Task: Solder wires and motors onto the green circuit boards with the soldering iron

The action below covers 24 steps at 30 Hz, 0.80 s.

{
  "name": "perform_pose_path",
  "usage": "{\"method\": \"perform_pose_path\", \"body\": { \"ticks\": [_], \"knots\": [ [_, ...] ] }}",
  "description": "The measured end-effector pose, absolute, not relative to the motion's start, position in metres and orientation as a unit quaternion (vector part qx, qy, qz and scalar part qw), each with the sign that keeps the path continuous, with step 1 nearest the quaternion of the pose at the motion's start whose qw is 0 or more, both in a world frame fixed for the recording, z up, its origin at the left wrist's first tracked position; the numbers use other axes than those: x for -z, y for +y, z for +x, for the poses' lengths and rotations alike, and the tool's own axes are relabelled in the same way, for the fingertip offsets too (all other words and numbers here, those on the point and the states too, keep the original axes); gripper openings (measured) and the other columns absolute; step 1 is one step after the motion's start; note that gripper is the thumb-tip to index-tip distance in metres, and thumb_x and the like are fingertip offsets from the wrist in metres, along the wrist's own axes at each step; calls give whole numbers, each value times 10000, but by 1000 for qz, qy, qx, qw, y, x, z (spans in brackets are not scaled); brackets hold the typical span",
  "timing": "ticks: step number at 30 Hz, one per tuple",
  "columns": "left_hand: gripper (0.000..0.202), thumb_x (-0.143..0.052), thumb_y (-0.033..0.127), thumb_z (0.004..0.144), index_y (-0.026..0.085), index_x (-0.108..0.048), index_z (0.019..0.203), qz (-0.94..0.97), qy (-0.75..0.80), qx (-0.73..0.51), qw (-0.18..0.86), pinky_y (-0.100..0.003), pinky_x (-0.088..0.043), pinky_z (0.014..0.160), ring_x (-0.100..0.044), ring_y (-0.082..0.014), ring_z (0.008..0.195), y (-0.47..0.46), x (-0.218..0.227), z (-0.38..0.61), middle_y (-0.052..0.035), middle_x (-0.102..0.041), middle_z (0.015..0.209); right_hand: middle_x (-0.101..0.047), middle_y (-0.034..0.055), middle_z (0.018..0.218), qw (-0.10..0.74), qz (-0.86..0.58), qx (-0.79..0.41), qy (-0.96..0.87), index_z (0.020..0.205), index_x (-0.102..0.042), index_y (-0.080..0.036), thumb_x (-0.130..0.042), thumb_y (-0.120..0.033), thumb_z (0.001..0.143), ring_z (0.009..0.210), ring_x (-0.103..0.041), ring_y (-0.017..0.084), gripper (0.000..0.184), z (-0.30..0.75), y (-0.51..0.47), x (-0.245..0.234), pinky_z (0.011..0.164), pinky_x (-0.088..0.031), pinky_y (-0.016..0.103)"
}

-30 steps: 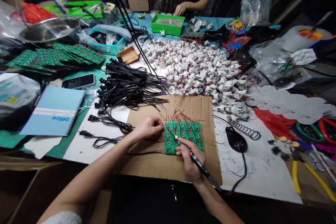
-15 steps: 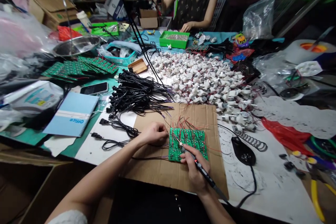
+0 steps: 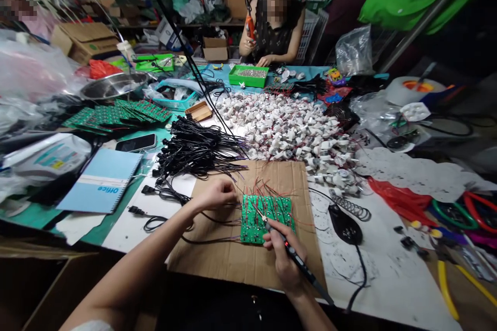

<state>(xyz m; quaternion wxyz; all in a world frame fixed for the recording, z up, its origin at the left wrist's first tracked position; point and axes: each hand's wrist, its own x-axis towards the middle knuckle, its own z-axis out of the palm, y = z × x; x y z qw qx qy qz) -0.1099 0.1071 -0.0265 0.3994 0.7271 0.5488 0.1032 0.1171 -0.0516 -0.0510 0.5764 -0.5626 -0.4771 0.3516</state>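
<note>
A green circuit board (image 3: pixel 267 220) with red wires lies on a sheet of brown cardboard (image 3: pixel 248 261) at the table's near edge. My right hand (image 3: pixel 285 261) grips a black soldering iron (image 3: pixel 295 258) like a pen, its tip touching the board's middle. At the board's left edge my left hand (image 3: pixel 215 195) is closed in a pinch on thin wire, which is too fine to make out clearly. A bundle of black cables (image 3: pixel 194 152) lies just beyond my left hand.
A heap of small white motors (image 3: pixel 295 126) fills the table's middle. Left are a blue notebook (image 3: pixel 103 181), a phone (image 3: pixel 135 142) and stacked green boards (image 3: pixel 116 114). Yellow-handled pliers (image 3: pixel 446 274) lie right. A person (image 3: pixel 272 26) sits opposite behind a green tray (image 3: pixel 248 75).
The camera has tilted up, showing more of the room and the person opposite. My hands stay at the board, the iron tip still on it.
</note>
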Motion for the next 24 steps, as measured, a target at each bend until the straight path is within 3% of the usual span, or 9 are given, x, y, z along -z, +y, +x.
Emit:
{"method": "perform_pose_path", "body": {
  "ticks": [4,6,11,15,16,18,21,24],
  "knots": [
    [142,-625,294,833,191,-698,768,756,605,-146,205,-310,-444,759,-638,-222,844,142,6,-111,-72,-712,868,-771,19,715,585,-570,-338,-468,1068,-803,-216,-633,-421,988,534,-724,158,278,124,-55,42,557,-639,265],
    [97,-646,227,817,188,-671,732,761,610,-144,167,-332,-458,815,-639,-248,907,155,4,-105,-95,-690,887,-769,18,710,588,-571,-333,-466,1068,-802,-218,-631,-425,990,531,-722,159,281,126,-56,40,553,-637,266],
    [218,-753,161,749,186,-574,627,780,574,-147,202,-318,-466,830,-630,-232,893,164,10,-90,-49,-620,771,-773,22,721,588,-570,-335,-466,1078,-802,-212,-632,-422,993,548,-725,160,283,130,-62,39,562,-638,263],
    [143,-719,231,839,190,-629,736,779,553,-174,236,-265,-462,725,-593,-151,754,162,-6,-110,10,-637,734,-774,21,722,589,-583,-322,-457,1084,-801,-206,-638,-422,990,548,-723,157,287,137,-66,42,556,-633,255],
    [134,-708,277,865,193,-645,783,769,555,-199,247,-256,-464,692,-581,-136,713,164,-14,-121,21,-641,720,-774,22,721,588,-588,-317,-456,1085,-801,-203,-639,-424,989,548,-722,156,290,139,-66,42,554,-632,254],
    [224,-733,390,869,182,-652,848,696,555,-365,273,-253,-470,643,-576,-120,667,169,-36,-150,29,-647,715,-774,26,726,590,-595,-310,-450,1086,-800,-196,-636,-425,988,553,-722,158,298,142,-67,40,554,-629,257],
    [328,-724,492,892,193,-596,856,584,529,-582,202,-258,-473,634,-581,-96,662,178,-71,-191,59,-614,683,-767,28,720,599,-600,-306,-432,1076,-798,-186,-638,-418,985,555,-718,161,296,147,-66,37,553,-625,268],
    [355,-581,496,1006,205,-519,812,589,493,-613,184,-275,-478,657,-648,-110,782,177,-94,-208,71,-581,661,-763,24,716,607,-605,-299,-420,1070,-795,-184,-647,-411,981,546,-711,160,286,148,-65,35,549,-621,274]
  ]
}}
